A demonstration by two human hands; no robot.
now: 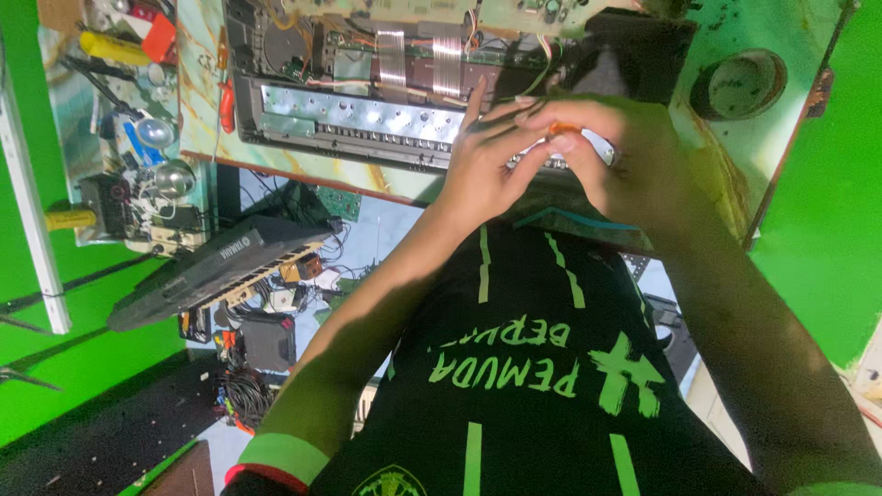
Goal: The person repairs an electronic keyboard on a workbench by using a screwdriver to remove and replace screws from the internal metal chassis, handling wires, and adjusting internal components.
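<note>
Orange part [562, 129] between cupped hands [551, 152]

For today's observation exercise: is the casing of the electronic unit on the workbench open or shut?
Open. The electronic unit has no top cover: flat ribbon cables, wiring and circuit boards lie exposed. Both hands meet at its front edge.

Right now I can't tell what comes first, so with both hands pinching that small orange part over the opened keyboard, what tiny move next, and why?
Probably steady the small orange part with the right hand while the left hand adjusts its grip. Both hands' fingertips crowd it above the opened grey electronic keyboard, hiding most of it.
</note>
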